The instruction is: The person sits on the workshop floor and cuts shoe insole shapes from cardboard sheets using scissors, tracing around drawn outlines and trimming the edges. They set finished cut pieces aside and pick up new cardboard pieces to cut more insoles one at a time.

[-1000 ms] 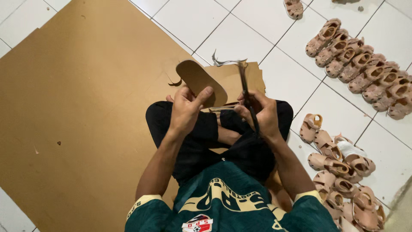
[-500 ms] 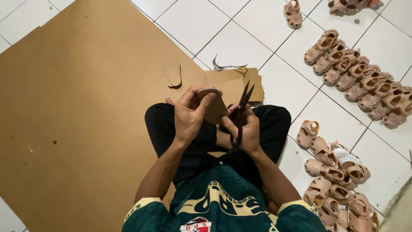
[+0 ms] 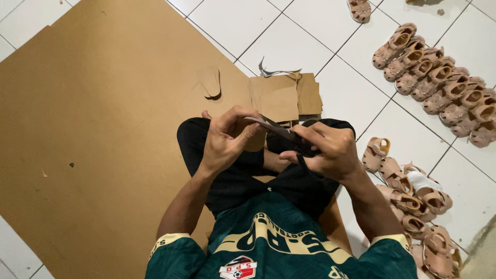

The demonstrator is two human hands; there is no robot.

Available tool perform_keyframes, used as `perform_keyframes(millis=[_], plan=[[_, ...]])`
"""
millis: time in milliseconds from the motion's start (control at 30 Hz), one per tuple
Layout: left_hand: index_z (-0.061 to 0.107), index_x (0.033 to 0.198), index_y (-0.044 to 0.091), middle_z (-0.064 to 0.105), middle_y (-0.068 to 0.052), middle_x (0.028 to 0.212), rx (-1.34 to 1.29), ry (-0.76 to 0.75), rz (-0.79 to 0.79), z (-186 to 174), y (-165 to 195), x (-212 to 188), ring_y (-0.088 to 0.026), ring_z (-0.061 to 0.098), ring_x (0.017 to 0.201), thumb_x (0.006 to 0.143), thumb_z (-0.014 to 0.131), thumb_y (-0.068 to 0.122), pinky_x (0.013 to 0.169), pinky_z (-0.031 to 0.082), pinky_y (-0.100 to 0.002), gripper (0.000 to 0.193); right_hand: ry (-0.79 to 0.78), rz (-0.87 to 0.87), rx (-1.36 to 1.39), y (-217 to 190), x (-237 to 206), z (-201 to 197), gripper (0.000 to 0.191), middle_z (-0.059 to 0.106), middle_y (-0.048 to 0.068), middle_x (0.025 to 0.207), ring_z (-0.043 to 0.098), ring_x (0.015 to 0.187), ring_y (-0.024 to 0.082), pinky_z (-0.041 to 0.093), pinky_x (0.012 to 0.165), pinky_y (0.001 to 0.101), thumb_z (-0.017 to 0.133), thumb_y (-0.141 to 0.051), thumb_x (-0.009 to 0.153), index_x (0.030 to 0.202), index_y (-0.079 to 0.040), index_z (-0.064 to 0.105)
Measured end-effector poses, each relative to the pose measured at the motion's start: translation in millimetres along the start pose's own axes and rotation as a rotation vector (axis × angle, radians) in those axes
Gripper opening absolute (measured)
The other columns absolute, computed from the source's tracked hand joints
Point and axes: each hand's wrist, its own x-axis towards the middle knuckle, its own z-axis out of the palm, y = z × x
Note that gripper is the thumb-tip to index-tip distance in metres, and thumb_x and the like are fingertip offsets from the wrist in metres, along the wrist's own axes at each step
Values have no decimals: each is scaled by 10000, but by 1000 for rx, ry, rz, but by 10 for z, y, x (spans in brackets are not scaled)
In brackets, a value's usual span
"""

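**Sole piece being trimmed w/ scissors, held over lap**

Head view: a seated, cross-legged person is seen from above, on a large brown cardboard sheet (image 3: 77, 129) laid over white floor tiles (image 3: 289, 36). The left hand (image 3: 225, 137) is closed in a grip on a thin brown cut piece (image 3: 257, 135), seen nearly edge-on, so its outline can't be told. The right hand (image 3: 325, 150) is clenched through the handles of dark scissors (image 3: 281, 130), blades pointing at the piece & touching it; whether the blades are parted can't be told. Both are held just above the knees.

Step judged: cutting/trimming is mid-way. Next move calls for the piece to be turned steadily into the blades, fingers kept off the cut line.

Nearby: a sole-shaped cutout (image 3: 210, 81) lies on the sheet, folded cardboard offcuts (image 3: 287, 95) sit just beyond the knees, and rows of tan sandals (image 3: 434, 82) are lined up at right.
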Motion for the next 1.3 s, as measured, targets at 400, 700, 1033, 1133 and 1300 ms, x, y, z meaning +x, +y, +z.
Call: perform_keyframes(millis=[400,700,1033,1133,1300], plan=[[679,1152,13,750,-60,1036,140,-4,-16,-2,96,-2,-129,740,980,989,751,123,891,593,-245,209,-18,-64,8,-2,-51,-41,538,634,30,686,587,514,118,436,454,265,924,-404,748,1047,-3,726],[711,1135,0,731,-73,1066,193,161,-64,9,32,60,-133,728,1002,991,739,137,875,612,-267,200,55,132,82,217,-161,128,413,683,38,798,649,656,129,500,595,267,873,-321,823,1062,-29,707],[522,1282,-82,643,-129,1182,-281,531,-97,88,-621,366,-194,724,1043,942,692,57,908,646,-349,405,420,782,1115,404,-93,1032,261,687,84,964,683,780,130,589,678,289,706,-138,966,1128,-24,536],[551,1250,-112,635,-159,1182,-374,512,-172,188,-764,343,-219,698,1052,1002,665,99,911,653,-384,345,489,762,1201,444,158,1134,293,684,74,1012,682,849,132,582,742,284,707,-112,975,1192,9,551],[567,1267,-135,688,-249,1159,-421,492,-378,25,-786,337,-310,725,1041,1121,387,419,852,631,-349,600,404,721,927,547,507,978,380,654,42,949,667,810,116,588,709,273,741,-131,940,1239,13,556]])
